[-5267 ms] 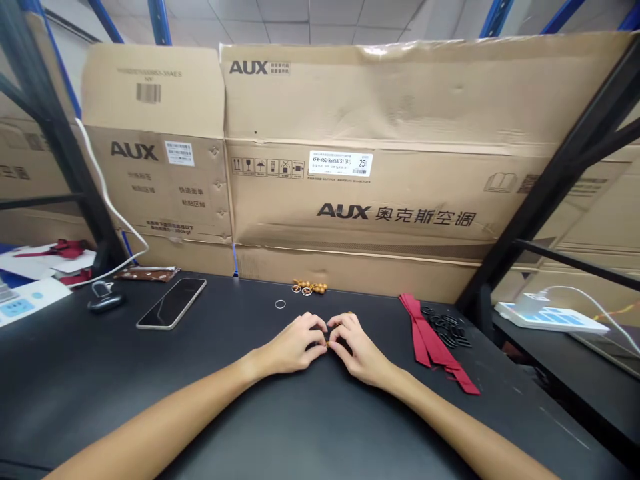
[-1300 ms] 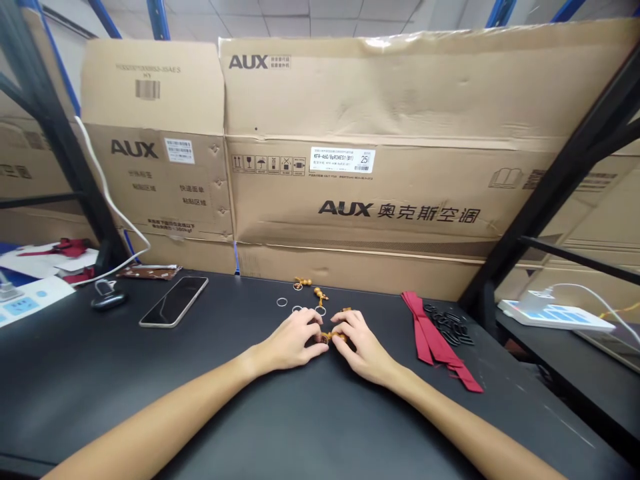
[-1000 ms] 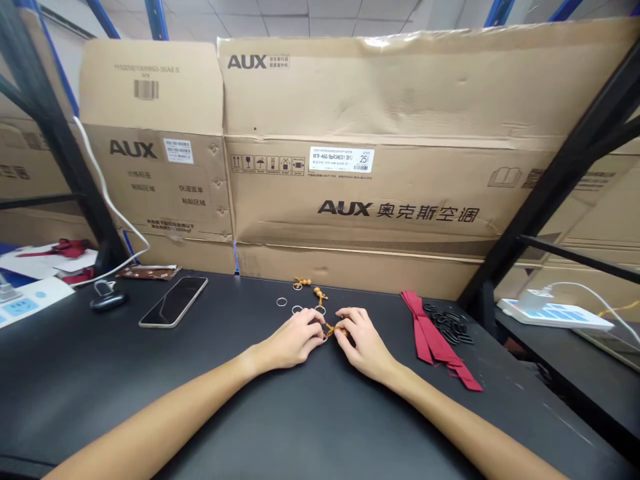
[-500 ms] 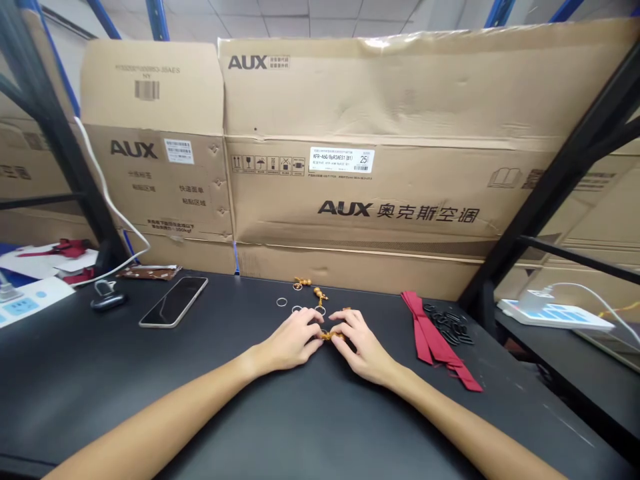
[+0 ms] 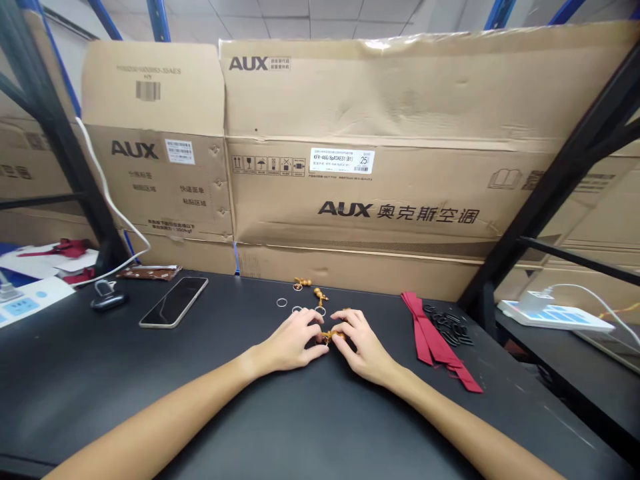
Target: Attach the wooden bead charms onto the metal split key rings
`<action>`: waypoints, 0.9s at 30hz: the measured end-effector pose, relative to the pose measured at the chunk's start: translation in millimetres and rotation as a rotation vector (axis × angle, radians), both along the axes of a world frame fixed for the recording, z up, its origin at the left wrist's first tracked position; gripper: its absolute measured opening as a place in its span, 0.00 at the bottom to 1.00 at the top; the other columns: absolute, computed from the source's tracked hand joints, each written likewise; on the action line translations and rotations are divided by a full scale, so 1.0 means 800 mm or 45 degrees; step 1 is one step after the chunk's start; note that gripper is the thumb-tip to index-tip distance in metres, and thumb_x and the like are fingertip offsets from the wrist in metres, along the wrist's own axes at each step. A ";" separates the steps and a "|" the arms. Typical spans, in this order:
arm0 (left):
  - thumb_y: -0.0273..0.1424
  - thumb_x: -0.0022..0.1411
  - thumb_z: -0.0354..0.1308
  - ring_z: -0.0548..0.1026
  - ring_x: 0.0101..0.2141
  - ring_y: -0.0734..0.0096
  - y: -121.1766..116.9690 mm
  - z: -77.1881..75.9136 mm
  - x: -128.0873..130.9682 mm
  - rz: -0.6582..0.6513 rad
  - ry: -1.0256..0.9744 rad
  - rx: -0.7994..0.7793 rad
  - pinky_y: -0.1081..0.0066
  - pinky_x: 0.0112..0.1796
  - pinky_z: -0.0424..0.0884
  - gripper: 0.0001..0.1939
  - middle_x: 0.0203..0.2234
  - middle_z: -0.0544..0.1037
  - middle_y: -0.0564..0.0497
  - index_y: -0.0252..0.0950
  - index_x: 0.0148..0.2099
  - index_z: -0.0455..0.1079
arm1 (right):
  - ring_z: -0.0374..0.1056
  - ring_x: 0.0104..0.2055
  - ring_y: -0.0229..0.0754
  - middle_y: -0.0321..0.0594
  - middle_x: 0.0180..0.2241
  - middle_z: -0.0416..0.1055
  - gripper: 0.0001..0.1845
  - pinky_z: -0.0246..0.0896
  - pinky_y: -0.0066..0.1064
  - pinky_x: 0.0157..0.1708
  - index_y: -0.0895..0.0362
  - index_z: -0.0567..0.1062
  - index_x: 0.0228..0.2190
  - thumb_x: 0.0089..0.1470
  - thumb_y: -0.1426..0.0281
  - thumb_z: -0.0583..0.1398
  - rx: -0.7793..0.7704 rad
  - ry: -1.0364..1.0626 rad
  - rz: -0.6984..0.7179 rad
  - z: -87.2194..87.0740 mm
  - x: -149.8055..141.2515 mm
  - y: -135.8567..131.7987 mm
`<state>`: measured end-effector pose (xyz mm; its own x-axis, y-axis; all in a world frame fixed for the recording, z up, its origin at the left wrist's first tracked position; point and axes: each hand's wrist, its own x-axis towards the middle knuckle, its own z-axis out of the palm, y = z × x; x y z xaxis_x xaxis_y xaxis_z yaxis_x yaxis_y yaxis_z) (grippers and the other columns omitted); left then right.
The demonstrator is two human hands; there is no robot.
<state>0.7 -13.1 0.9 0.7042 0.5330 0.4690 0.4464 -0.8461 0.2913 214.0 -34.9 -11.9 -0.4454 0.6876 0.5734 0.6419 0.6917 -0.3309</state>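
Low over the black tabletop, my two hands come together on a small gourd-shaped keychain pendant (image 5: 327, 335), amber-coloured with a cord. My right hand (image 5: 364, 345) is closed around its beaded end, most of which the fingers cover. My left hand (image 5: 296, 339) is closed at the other end, thumb and fingertips on a thin metal ring partly hidden by them. Just beyond my fingers lie another gourd pendant (image 5: 320, 293) with a ring (image 5: 321, 311) and one more pendant (image 5: 305, 283). A loose split ring (image 5: 282, 303) rests to their left.
A phone (image 5: 174, 303), a dark earbud case (image 5: 109, 299) and a brown wrapper (image 5: 150, 272) lie on the left. Red straps (image 5: 433, 337) and a pile of black clips (image 5: 450, 324) are on the right. A tall cardboard sheet (image 5: 360, 200) stands behind the table.
My left thumb has slid slightly right and toward me, and more of the ring shows between the hands. The right hand and the items on the table stay put.
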 end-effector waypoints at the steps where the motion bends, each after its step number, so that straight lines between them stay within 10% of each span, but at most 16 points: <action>1: 0.36 0.61 0.58 0.68 0.45 0.63 0.000 0.000 0.000 0.005 0.005 0.012 0.62 0.49 0.64 0.08 0.46 0.69 0.47 0.36 0.35 0.70 | 0.59 0.51 0.49 0.46 0.48 0.66 0.08 0.59 0.48 0.51 0.54 0.72 0.35 0.60 0.70 0.53 -0.005 -0.007 0.024 0.001 0.000 -0.001; 15: 0.29 0.64 0.54 0.68 0.44 0.65 0.004 -0.001 -0.001 -0.065 -0.019 -0.017 0.64 0.49 0.65 0.06 0.45 0.70 0.48 0.37 0.36 0.72 | 0.61 0.49 0.51 0.46 0.46 0.69 0.10 0.60 0.49 0.49 0.55 0.73 0.34 0.60 0.70 0.52 0.085 0.029 -0.253 -0.008 0.007 0.015; 27: 0.29 0.62 0.54 0.68 0.43 0.61 0.023 0.000 -0.015 0.237 0.108 0.168 0.59 0.46 0.63 0.07 0.44 0.70 0.46 0.36 0.31 0.68 | 0.57 0.53 0.54 0.46 0.51 0.66 0.10 0.58 0.49 0.47 0.54 0.74 0.39 0.56 0.71 0.56 0.156 -0.206 -0.327 -0.005 0.019 0.021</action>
<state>-11.6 5.1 1.2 0.6393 0.5953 0.4867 0.6161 -0.7753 0.1389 229.5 -18.4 -16.1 -0.3585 0.7195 0.5947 0.8380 0.5288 -0.1346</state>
